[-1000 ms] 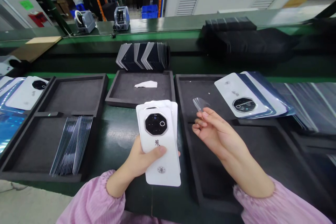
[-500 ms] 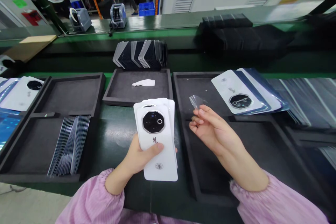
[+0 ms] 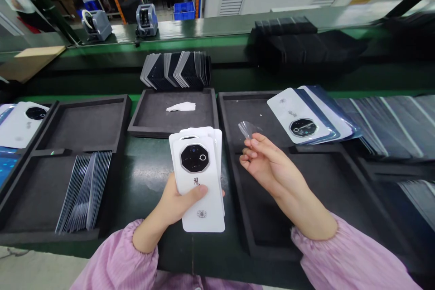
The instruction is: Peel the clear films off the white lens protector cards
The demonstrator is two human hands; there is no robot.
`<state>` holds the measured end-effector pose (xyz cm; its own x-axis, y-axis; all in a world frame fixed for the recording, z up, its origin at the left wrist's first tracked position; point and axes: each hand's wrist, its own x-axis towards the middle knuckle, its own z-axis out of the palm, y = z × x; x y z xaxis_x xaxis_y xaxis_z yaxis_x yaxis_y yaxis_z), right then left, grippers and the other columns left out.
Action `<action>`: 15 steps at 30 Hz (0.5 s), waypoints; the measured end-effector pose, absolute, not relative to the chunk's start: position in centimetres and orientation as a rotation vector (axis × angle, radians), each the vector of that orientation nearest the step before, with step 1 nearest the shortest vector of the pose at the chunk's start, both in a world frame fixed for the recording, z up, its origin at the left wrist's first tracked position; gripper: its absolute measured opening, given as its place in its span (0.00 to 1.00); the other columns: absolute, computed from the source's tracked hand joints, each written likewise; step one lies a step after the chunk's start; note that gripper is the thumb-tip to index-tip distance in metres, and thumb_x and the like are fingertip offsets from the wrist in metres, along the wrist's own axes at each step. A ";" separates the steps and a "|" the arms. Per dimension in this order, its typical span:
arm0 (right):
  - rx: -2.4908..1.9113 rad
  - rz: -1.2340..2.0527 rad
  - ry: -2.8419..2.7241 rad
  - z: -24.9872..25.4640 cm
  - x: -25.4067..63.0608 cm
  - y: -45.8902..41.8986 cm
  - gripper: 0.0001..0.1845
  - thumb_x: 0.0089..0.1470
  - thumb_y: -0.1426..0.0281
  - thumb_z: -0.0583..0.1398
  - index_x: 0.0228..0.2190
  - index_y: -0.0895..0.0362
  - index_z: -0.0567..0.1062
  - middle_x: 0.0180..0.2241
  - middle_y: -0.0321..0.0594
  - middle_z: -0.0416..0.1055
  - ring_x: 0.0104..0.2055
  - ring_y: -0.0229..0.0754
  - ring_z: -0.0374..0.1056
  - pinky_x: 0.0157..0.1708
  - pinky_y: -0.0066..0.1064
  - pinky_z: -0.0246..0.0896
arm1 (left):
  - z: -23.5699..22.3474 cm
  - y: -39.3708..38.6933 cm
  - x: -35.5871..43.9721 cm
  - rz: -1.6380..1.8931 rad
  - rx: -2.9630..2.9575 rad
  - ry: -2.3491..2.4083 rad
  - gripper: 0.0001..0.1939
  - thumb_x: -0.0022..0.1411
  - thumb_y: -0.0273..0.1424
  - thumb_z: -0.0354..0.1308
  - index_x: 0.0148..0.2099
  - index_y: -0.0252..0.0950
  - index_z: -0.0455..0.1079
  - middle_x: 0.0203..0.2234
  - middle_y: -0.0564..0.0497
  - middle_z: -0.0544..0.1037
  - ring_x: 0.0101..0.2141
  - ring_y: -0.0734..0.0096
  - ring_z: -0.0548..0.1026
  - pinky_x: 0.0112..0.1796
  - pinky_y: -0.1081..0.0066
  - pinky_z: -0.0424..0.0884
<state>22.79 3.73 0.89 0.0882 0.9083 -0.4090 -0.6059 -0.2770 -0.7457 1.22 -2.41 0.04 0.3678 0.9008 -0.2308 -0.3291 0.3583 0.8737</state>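
Note:
My left hand (image 3: 176,203) is closed around a small stack of white phone back covers (image 3: 200,181), thumb across the top one, whose black octagonal camera plate faces up. My right hand (image 3: 268,167) hovers over the black foam tray (image 3: 238,113) on the right. Its fingertips pinch a small clear film (image 3: 245,129). More white back covers (image 3: 299,115) lie fanned on blue-edged sheets at that tray's far right corner.
A smaller black tray (image 3: 149,122) ahead holds a white scrap (image 3: 181,107). A left tray (image 3: 88,122) carries a row of thin dark sheets (image 3: 84,190). Upright dark plates (image 3: 176,69) and tape dispensers (image 3: 147,14) stand behind. People stand far back.
The view has shifted slightly, so everything sits a little further left. Both hands keep their holds and hardly move relative to each other.

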 end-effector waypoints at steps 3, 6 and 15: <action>-1.035 1.510 -0.519 1.2 22.9 3.5 0.21 0.36 0.68 0.76 0.31 0.52 0.73 0.25 0.29 0.71 0.23 0.29 0.59 0.27 0.24 0.60 | -0.1 -2.2 1.2 0.833 0.867 0.849 0.17 0.58 0.39 0.68 0.42 0.30 0.76 0.34 0.39 0.85 0.35 0.53 0.84 0.33 0.65 0.81; -0.977 1.416 -0.862 1.6 23.0 3.2 0.16 0.43 0.64 0.74 0.33 0.51 0.75 0.24 0.31 0.70 0.27 0.34 0.64 0.30 0.27 0.63 | -0.6 -2.1 1.4 0.693 0.890 0.870 0.18 0.57 0.40 0.69 0.41 0.30 0.76 0.33 0.41 0.85 0.35 0.54 0.84 0.34 0.66 0.80; -0.915 1.226 -1.489 2.2 23.3 2.5 0.05 0.57 0.65 0.65 0.32 0.54 0.79 0.29 0.36 0.75 0.31 0.39 0.69 0.32 0.32 0.63 | -1.7 -2.6 2.3 0.551 0.930 0.906 0.21 0.54 0.44 0.70 0.40 0.32 0.77 0.32 0.43 0.85 0.35 0.53 0.84 0.35 0.65 0.79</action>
<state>23.26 2.54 2.16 -0.2527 0.9440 0.2121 -0.0267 0.2123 -0.9768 2.34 -2.57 -1.70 0.5252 0.7415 -0.4174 -0.0299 0.5063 0.8618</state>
